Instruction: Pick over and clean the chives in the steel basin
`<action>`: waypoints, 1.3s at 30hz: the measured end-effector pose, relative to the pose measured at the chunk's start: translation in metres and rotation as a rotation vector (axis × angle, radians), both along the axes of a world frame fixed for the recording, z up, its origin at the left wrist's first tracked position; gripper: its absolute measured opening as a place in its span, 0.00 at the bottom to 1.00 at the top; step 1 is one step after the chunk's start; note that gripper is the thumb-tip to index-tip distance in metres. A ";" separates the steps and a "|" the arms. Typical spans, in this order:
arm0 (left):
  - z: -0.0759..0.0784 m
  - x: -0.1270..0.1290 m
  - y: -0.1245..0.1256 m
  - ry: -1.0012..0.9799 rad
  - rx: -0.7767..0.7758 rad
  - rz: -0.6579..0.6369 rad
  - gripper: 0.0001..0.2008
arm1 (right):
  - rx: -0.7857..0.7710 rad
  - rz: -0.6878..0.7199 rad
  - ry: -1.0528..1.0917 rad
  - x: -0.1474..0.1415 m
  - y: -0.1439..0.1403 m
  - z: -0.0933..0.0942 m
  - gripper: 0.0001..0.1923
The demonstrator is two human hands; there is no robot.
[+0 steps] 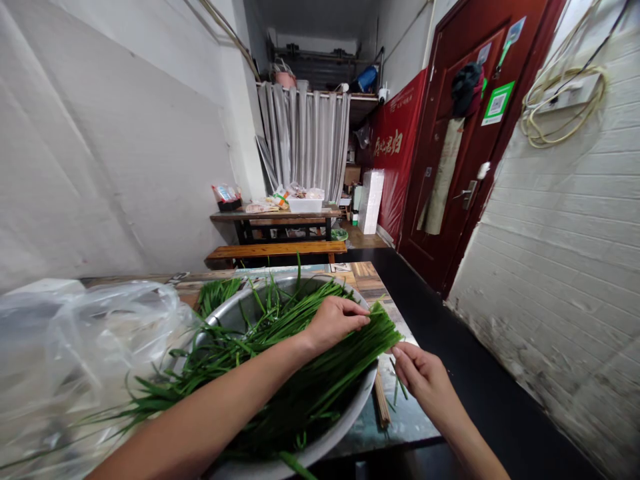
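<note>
Long green garlic chives (320, 360) lie heaped in a large metal basin (367, 393), their even ends sticking out over its right rim. My left hand (335, 323) reaches across the heap, thumb and fingers pinched on chives near those ends. Just outside the rim, my right hand (423, 373) is closed in a pinch right beside the chive ends. What lies between its fingertips is too small to make out. A bundle of thin wooden sticks (382, 403) rests on the table below, close to the right hand, with loose bits of chive around it.
Clear plastic bags (110, 347) crowd the table's left side. More chives (218, 295) lie behind the basin. Farther back are a wooden bench (277, 251) and a second table (227, 216) with a white tub (306, 205). A red door (430, 193) stands at right.
</note>
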State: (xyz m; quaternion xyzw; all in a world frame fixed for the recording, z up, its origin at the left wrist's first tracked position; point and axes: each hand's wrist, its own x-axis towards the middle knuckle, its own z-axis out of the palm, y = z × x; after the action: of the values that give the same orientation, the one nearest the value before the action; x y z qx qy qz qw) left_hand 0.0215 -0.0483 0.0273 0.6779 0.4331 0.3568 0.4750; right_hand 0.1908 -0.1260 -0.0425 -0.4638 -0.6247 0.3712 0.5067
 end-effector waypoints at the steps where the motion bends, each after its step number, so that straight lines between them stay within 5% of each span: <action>1: 0.001 -0.001 0.000 -0.007 0.001 0.004 0.09 | -0.003 -0.008 0.012 -0.001 -0.001 -0.001 0.20; 11: -0.007 -0.002 0.005 -0.107 -0.100 0.084 0.13 | 0.014 0.008 -0.027 -0.001 -0.008 0.004 0.19; 18: -0.003 0.000 -0.001 -0.063 -0.011 0.039 0.12 | 0.015 0.010 -0.031 0.001 -0.007 0.003 0.19; 28: -0.002 0.001 0.000 -0.142 -0.009 0.179 0.10 | 0.027 0.018 -0.021 0.001 -0.007 0.003 0.18; 39: -0.003 0.004 -0.003 -0.112 0.043 0.171 0.09 | 0.019 0.020 -0.013 0.002 -0.005 0.001 0.17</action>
State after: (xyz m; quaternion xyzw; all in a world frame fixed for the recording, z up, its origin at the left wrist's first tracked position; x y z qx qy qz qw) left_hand 0.0252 -0.0516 0.0242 0.6275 0.4541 0.4425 0.4519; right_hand 0.1923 -0.1312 -0.0414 -0.4551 -0.6361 0.3671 0.5035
